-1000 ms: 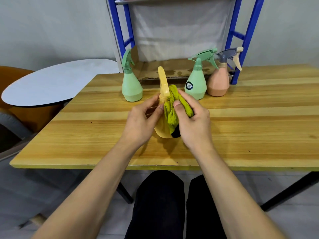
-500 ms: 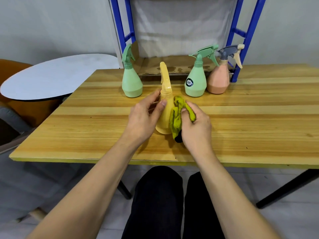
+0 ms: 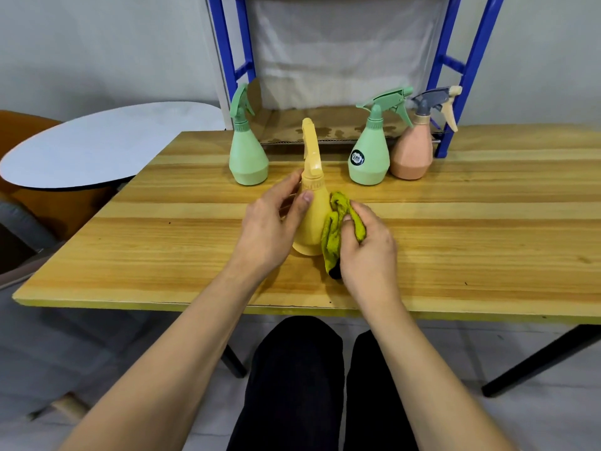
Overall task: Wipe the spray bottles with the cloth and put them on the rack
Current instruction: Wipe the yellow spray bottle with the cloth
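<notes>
Midway across the wooden table (image 3: 455, 222), toward its near edge, stands the yellow spray bottle (image 3: 313, 219) — left hand (image 3: 270, 232) gripping its neck, right hand (image 3: 367, 245) pinching the green cloth (image 3: 335, 229) against its side. Along the far edge: a plain green bottle (image 3: 247, 157), a green bottle with an unreadable round label (image 3: 369, 157), a pink bottle (image 3: 411, 154) — all before the blue rack (image 3: 468, 70).

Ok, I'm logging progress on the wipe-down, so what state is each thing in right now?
yellow spray bottle: upright on the table, being wiped
green cloth: bunched, pressed to its side
left hand: gripping the yellow bottle
right hand: gripping the cloth
two green spray bottles: upright on the table
pink spray bottle: upright on the table
rack: no bottles on the visible shelf
</notes>
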Demonstrator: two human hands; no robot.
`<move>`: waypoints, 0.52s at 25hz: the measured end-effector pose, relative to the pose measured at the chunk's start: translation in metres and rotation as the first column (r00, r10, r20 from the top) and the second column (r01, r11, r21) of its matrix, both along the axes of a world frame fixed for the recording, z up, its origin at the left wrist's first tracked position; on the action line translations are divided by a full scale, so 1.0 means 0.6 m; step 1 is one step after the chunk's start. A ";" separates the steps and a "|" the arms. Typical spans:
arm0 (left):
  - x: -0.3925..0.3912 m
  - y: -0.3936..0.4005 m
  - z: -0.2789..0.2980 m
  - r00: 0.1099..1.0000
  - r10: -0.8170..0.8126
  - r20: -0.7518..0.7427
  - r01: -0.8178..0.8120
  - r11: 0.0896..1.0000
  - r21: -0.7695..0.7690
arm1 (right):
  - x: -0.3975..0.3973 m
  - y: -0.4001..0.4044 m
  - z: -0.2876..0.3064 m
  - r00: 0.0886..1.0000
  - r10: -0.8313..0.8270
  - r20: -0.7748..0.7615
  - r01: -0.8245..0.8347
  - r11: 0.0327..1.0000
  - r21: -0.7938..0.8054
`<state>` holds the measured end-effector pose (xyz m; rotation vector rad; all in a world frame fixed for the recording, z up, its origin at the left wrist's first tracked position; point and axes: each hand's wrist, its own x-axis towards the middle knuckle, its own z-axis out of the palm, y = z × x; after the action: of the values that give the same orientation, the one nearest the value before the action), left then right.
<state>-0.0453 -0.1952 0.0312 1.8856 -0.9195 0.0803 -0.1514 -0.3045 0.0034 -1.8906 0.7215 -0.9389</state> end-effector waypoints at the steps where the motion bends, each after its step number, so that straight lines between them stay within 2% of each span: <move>1: -0.004 -0.001 -0.002 1.000 0.008 0.004 -0.008 1.000 -0.007 | 0.000 -0.005 -0.002 1.000 0.003 -0.022 -0.003 1.000 -0.007; 6: -0.014 -0.007 -0.017 0.994 0.108 0.005 -0.108 0.991 -0.073 | -0.008 0.008 -0.011 0.999 -0.013 0.036 0.014 1.000 -0.012; 9: -0.020 -0.023 -0.015 0.966 0.255 0.051 -0.250 0.964 -0.090 | -0.011 0.009 -0.013 0.999 -0.007 0.051 0.007 1.000 0.002; 11: -0.025 -0.039 -0.007 0.940 0.341 0.025 -0.333 0.931 -0.152 | -0.012 0.007 -0.011 0.998 -0.003 0.070 0.003 1.000 -0.001; 13: -0.030 -0.053 -0.002 0.936 0.348 -0.049 -0.350 0.913 -0.210 | -0.013 0.006 -0.010 0.997 -0.002 0.075 0.002 1.000 0.004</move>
<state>-0.0631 -0.2269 0.0300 1.8227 -0.5316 0.3718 -0.1591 -0.3011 -0.0026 -1.8411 0.6800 -1.0030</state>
